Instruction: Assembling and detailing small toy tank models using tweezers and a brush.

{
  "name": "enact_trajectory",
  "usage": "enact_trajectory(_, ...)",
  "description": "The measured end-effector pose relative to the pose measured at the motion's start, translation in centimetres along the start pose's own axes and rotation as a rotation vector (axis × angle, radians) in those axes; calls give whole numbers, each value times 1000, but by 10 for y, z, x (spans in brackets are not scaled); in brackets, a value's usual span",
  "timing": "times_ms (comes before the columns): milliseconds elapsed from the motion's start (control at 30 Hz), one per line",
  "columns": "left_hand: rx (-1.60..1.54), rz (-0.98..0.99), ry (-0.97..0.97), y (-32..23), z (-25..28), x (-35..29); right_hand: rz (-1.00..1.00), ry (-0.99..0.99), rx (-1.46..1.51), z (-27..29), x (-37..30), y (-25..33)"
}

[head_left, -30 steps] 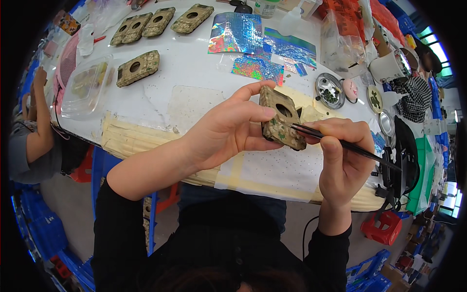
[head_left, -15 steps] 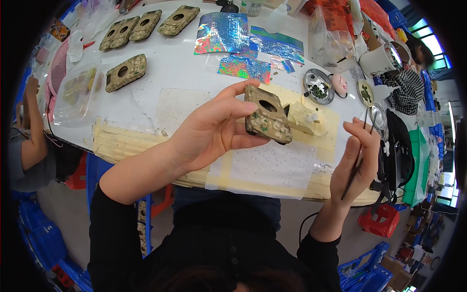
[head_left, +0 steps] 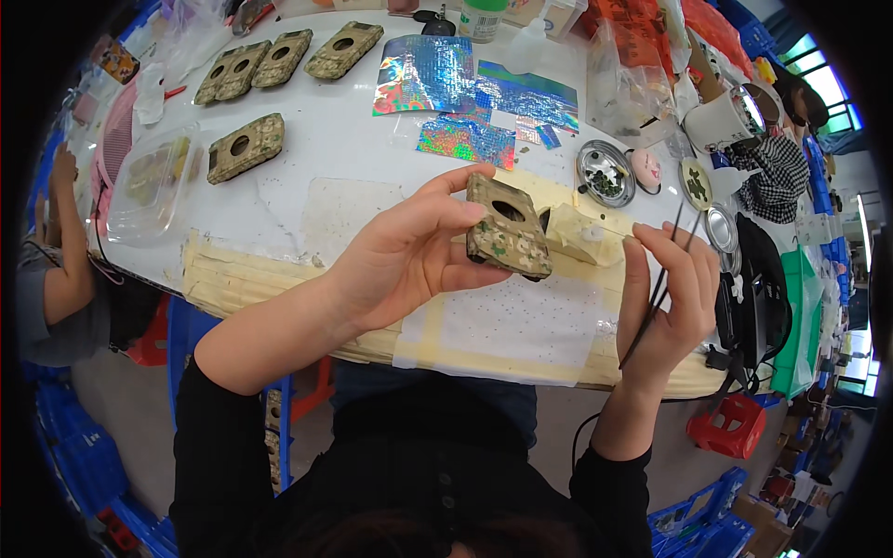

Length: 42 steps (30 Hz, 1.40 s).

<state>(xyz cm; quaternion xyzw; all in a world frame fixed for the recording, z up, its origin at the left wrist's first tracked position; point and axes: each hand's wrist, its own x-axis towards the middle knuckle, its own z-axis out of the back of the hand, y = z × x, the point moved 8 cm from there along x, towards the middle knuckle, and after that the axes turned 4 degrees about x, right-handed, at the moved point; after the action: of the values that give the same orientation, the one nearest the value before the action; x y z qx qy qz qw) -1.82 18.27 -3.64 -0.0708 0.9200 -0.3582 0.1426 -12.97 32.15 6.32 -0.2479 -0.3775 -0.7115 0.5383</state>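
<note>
My left hand (head_left: 395,251) grips a camouflage-patterned model tank hull (head_left: 510,246) by its left side, thumb on top and fingers beneath. The hull is tilted, and a round hole in its top faces up. In my right hand (head_left: 679,307) lie black tweezers (head_left: 638,337), their long ends pointing up and away past the fingers. The thumb and index fingertips are close together beside a tape-covered block (head_left: 569,244). Whether they pinch some small thing there is too fine to tell. Under both hands lies a white sheet (head_left: 502,325) dotted with tiny specks.
Several camouflage hulls (head_left: 246,149) stand at the far left near a clear plastic box (head_left: 149,200). Shiny holographic sheets (head_left: 424,74) lie at the back. To the right are a metal dish (head_left: 605,172) with small green pieces, a pale oval dish (head_left: 696,181) and a black bag (head_left: 765,279).
My right hand has moved left and a little up, with the tweezers, toward the tape-covered block. Its thumb and index fingertip have come closer together. My left hand still holds the hull, nearly unmoved.
</note>
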Motion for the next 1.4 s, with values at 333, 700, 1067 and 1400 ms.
enact_trajectory(333,-15,27,36,1,-5,-1,-196,73,860,-30,3,14)
enact_trajectory(700,5,34,64,1,-7,-3,-267,121,911,-42,0,11)
enact_trajectory(1067,26,23,69,1,-8,-2,-251,112,886,-42,0,11)
enact_trajectory(1400,14,16,70,0,-7,-2,-372,27,992,-37,-3,3)
